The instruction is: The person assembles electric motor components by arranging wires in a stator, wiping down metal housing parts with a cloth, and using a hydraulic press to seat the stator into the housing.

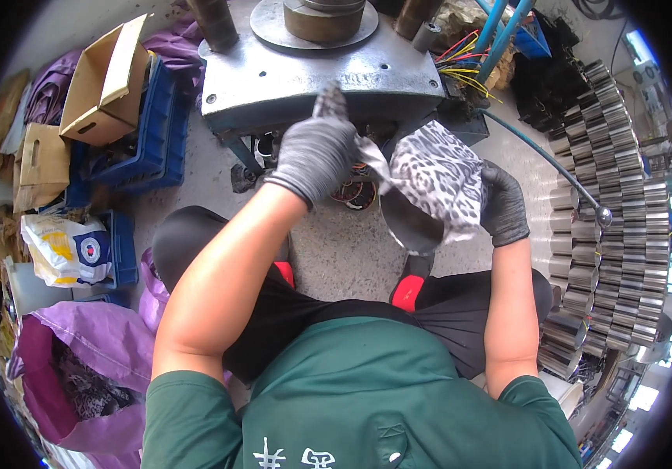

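Note:
A grey-and-black leopard-print cloth [439, 168] is held up before me, below the front edge of a steel machine table. My left hand [316, 156], in a dark grey knit glove, is closed round one part of it; a blurred end sticks up above the fist. My right hand [505, 205], gloved alike, grips the cloth's right side, its fingertips hidden behind the fabric. From the left fist a pale strip of cloth runs to the larger part. Under the cloth shows a dark rounded surface [412, 225]; I cannot tell whether it is a separate thing.
Ahead stands the machine's steel table [312, 66] with thick posts. Steel cylinders [613, 227] are stacked at right, beside a ball-ended lever [603, 216]. At left are a cardboard box [105, 86], blue crates [152, 141] and a purple sack [90, 328] with patterned cloth inside.

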### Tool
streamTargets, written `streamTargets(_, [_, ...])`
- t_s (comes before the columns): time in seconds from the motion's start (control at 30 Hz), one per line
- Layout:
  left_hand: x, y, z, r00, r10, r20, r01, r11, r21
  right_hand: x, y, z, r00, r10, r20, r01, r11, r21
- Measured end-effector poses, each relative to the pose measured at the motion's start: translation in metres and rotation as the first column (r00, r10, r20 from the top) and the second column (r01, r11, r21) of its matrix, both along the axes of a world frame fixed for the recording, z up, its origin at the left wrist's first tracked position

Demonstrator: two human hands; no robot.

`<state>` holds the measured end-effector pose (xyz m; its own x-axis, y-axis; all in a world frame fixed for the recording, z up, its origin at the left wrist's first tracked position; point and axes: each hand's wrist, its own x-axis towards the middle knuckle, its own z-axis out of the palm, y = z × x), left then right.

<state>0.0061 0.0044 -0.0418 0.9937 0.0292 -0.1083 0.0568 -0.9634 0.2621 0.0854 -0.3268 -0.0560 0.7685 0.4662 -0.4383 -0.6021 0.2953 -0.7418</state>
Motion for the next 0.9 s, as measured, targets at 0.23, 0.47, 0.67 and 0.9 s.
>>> streamTargets(0.23, [0.03, 0.007, -0.049, 0.86, 0.227, -0.458, -0.281, -0.538, -0.795, -0.026, 0.017, -0.05, 0.962, 0.257, 0.088, -0.205, 0.9, -0.384])
streamTargets(0.47, [0.022, -0.014, -0.059, 0.879, 0.378, -0.289, -0.395, 0.24, -0.887, -0.046, 0.034, -0.219, 0.515, 0.85, 0.113, -0.163, 0.227, -0.96])
streamTargets(0.67, [0.019, -0.009, -0.066, 0.891, 0.442, -0.107, -0.383, 0.602, -0.701, -0.077, 0.039, -0.245, 0.443, 0.895, -0.06, -0.052, -0.042, -0.998])
streamTargets(0.9, [0.016, 0.005, -0.08, 0.918, 0.375, -0.13, -0.345, 0.59, -0.73, -0.056, 0.081, -0.154, 0.073, 0.951, 0.299, 0.512, 0.221, -0.83])
